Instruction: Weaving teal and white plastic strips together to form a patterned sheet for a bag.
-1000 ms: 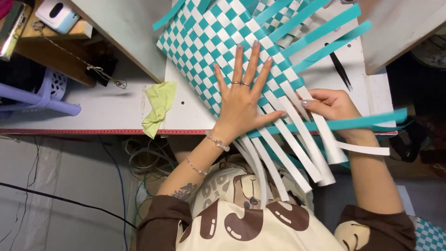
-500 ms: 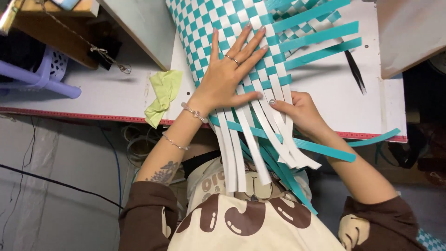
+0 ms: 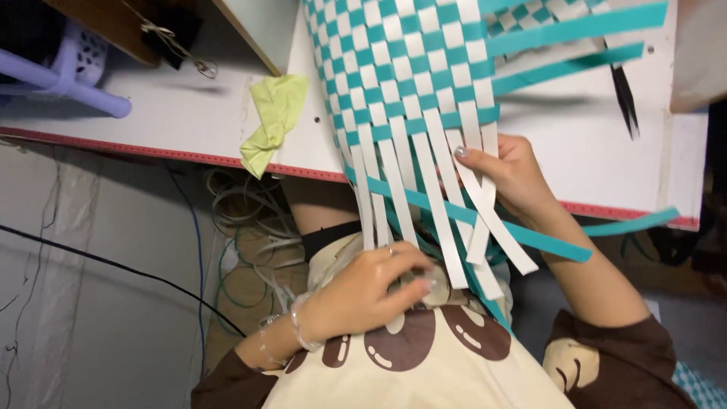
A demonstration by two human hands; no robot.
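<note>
A checkered mat woven of teal and white strips [image 3: 409, 68] lies on the white table [image 3: 174, 113], and its loose white strips [image 3: 424, 189] hang over the front edge toward my lap. My left hand [image 3: 367, 295] is low at my chest, fingers curled around the ends of some white strips. At the table's edge my right hand [image 3: 519, 178] pinches the right-hand white strips, thumb on top. A long teal strip [image 3: 545, 242] runs crosswise under them, past my right wrist.
A crumpled yellow-green cloth [image 3: 276, 121] lies left of the mat. Black scissors [image 3: 625, 91] rest at the right. A purple plastic basket [image 3: 60, 72] sits at the far left. Coiled cables [image 3: 242, 227] hang below the table's red-lined edge.
My left hand has come off the woven part, where it lay flat, and dropped to the strip ends at my chest. The right hand has moved up to the mat's edge.
</note>
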